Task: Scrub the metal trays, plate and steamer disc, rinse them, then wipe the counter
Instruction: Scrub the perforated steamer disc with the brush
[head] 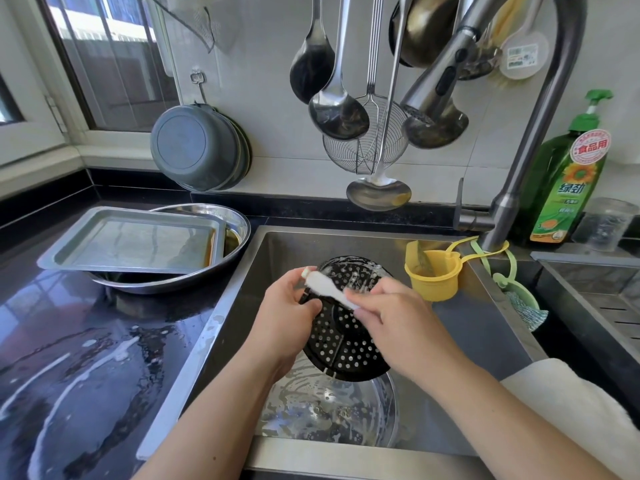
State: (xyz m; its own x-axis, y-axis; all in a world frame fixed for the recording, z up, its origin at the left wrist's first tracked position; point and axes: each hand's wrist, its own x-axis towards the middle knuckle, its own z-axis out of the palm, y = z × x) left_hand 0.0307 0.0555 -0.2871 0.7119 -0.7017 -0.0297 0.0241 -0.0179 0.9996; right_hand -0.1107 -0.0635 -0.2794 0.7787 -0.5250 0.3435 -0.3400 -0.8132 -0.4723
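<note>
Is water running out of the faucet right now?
No, the faucet head hangs above the sink with no stream coming from it.

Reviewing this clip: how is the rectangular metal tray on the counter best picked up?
Grip the rectangular tray by its raised rim at the near-left corner, coming from the left counter side. That end overhangs the round steel basin it rests in; the right end dips inside.

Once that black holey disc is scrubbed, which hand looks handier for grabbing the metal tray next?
Probably the left hand. The metal tray sits on the counter to the left of the sink, on that hand's side. The right hand is busy gripping the white brush over the steamer disc.
</note>
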